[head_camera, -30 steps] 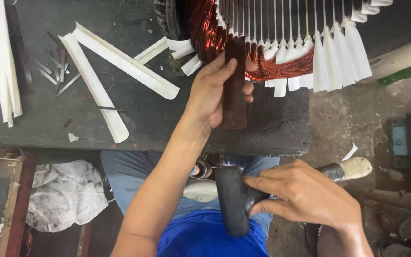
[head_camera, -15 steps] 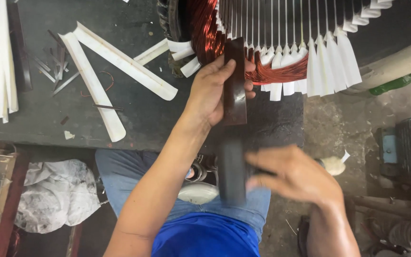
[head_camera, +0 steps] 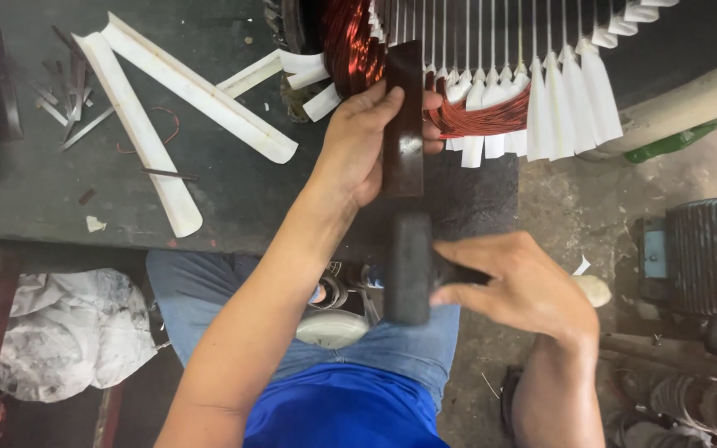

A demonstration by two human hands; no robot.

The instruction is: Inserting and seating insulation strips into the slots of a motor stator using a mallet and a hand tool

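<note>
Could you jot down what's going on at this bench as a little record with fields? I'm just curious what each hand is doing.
Left hand: grips a dark flat bar, held upright against the copper windings
Right hand: holds a black mallet, its head just below the bar's lower end
Windings: reddish copper coils with white insulation strips sticking out between them
Bench: dark top with long white paper strips and small metal slivers
Below the bench: crumpled white cloth

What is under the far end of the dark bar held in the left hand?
The dark bar in the left hand lies over copper windings and white paper strips. Its tip and whatever it presses are hidden.
</note>
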